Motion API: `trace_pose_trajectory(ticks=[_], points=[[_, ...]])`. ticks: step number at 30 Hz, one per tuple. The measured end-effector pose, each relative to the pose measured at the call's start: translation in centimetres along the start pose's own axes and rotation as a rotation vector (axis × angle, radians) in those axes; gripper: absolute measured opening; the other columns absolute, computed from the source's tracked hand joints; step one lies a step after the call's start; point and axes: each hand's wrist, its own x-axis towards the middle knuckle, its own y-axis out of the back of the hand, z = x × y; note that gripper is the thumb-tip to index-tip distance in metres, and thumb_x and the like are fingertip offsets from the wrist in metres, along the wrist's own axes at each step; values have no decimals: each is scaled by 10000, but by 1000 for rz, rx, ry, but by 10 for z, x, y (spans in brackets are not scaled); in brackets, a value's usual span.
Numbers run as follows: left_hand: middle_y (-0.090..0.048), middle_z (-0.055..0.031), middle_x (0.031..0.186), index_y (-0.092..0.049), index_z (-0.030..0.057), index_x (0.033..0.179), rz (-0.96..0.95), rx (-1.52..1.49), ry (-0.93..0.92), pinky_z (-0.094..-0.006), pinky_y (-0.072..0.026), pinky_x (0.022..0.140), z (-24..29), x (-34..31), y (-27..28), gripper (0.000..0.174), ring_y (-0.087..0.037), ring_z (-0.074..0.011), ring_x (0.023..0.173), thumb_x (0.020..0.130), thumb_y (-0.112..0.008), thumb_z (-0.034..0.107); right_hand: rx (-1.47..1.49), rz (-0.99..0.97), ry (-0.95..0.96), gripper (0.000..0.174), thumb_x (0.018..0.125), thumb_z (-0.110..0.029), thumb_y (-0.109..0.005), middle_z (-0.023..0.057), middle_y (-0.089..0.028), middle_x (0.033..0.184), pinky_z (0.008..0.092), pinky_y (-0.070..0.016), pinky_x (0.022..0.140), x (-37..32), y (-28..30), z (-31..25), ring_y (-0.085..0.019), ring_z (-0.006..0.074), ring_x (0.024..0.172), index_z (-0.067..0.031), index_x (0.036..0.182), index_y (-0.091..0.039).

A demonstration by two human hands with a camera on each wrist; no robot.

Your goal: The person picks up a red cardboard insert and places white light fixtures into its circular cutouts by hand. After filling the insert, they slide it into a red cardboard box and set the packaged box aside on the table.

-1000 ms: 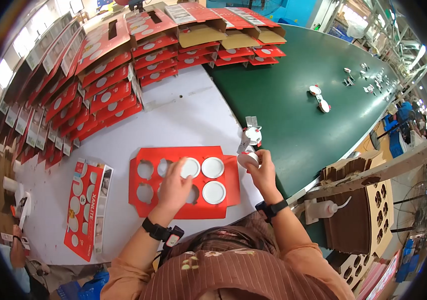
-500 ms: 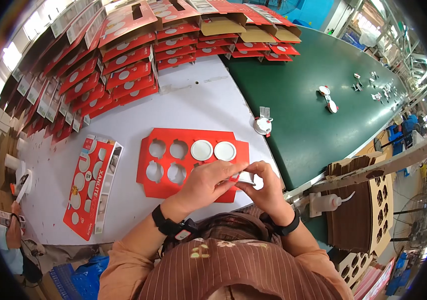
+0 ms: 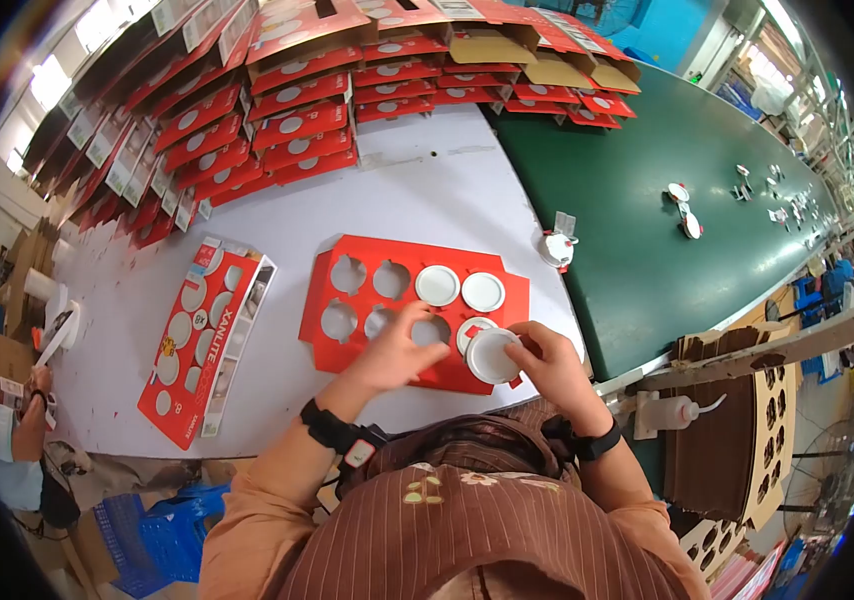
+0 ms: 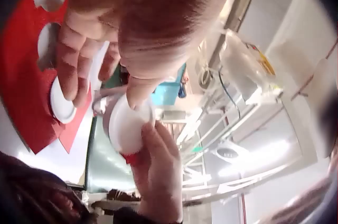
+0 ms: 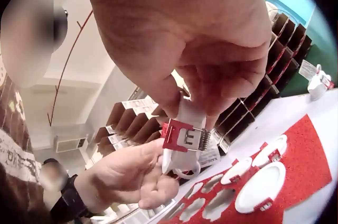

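Observation:
My right hand (image 3: 557, 365) pinches the rim of a round white downlight (image 3: 492, 358), which hangs over the lower right corner of the red cardboard sheet (image 3: 319, 345). In the right wrist view the back of this downlight shows a red clip (image 5: 177, 135) and a small metal spring. Just to its left is my left hand (image 3: 392, 352), fingers spread and thumb pointing at the downlight's edge. Two white discs (image 3: 437, 286) fill the upper right holes of the sheet. A third white disc (image 3: 469, 328) sits below them, partly covered by the held downlight.
Another downlight (image 3: 556, 250) lies at the edge of the green belt (image 3: 637, 290); several more are farther along it. A printed red box (image 3: 197, 340) stands on the white table at left. Stacked red cartons (image 3: 297, 125) rise at the back. A squeeze bottle (image 3: 667, 412) is at right.
My right hand brought the downlight from the belt edge over the sheet. Both hands were together at it half a second ago; now the left has drawn apart to the left. The head view has shifted.

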Motion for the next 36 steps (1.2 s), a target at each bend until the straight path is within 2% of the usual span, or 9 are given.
trace_pose_trajectory(ticks=[2, 4, 9, 14, 16, 23, 25, 32, 36], points=[[-537, -141, 1160, -342, 28, 1349, 189, 117, 50, -247, -519, 553, -27, 5, 18, 577, -622, -131, 736, 880, -614, 229, 312, -26, -122, 295, 861, -183, -644, 87, -630, 727, 284, -483, 566, 5, -8, 17, -600, 154, 614, 38, 1052, -600], [-525, -145, 1194, -364, 2, 1339, 148, -114, 494, -239, -493, 505, -30, 8, 30, 598, -619, -138, 717, 875, -606, 291, 319, -58, -200, 304, 870, -193, -638, 76, -623, 721, 268, -470, 538, 12, -15, 10, -586, 127, 600, 46, 1053, -599], [-542, -63, 935, -455, 2, 1182, 17, -317, 533, -224, -426, 442, -19, 13, 12, 409, -564, -108, 599, 896, -560, 274, 256, -41, -242, 321, 877, -220, -629, 81, -622, 683, 256, -449, 488, 30, -39, 2, -598, 117, 566, 44, 1057, -591], [-470, -17, 794, -450, 28, 1081, -31, -390, 554, -227, -387, 416, -18, 10, 0, 290, -513, -87, 520, 906, -545, 239, -121, 83, -120, 292, 844, -210, -638, 195, -650, 758, 382, -506, 614, 37, -53, 6, -650, 298, 667, 39, 985, -581], [-511, -36, 788, -438, 9, 1194, -14, -418, 539, -246, -379, 402, -20, 10, -3, 383, -516, -96, 512, 895, -548, 220, -148, 35, -169, 294, 838, -220, -636, 229, -647, 803, 425, -502, 650, 39, -62, 15, -643, 355, 731, 37, 971, -581], [-531, -68, 758, -402, -11, 1232, -52, -383, 514, -255, -367, 394, -16, 6, -3, 426, -517, -105, 494, 897, -550, 208, 91, -23, -282, 239, 872, -189, -594, 219, -644, 819, 357, -514, 547, 37, -68, 12, -651, 270, 596, 27, 972, -580], [-505, -39, 750, -385, 23, 1255, -56, -368, 564, -240, -367, 401, -14, 7, -4, 439, -515, -93, 503, 901, -561, 216, -75, -3, -71, 230, 891, -180, -569, 189, -644, 767, 326, -504, 489, 36, -68, 19, -637, 225, 522, 19, 1006, -578], [-498, -33, 697, -379, 25, 1251, -90, -378, 558, -234, -358, 396, -22, 6, -4, 433, -510, -95, 492, 904, -556, 215, 56, -18, -175, 229, 914, -160, -525, 155, -639, 689, 334, -498, 479, 39, -71, 22, -628, 219, 498, 20, 1050, -569], [-485, -54, 654, -415, 21, 1077, -100, -321, 467, -261, -341, 375, -20, 10, -8, 289, -498, -106, 461, 902, -552, 206, 65, -23, -189, 210, 930, -127, -485, 162, -639, 696, 328, -502, 477, 42, -72, 21, -631, 218, 506, 29, 1046, -564]])
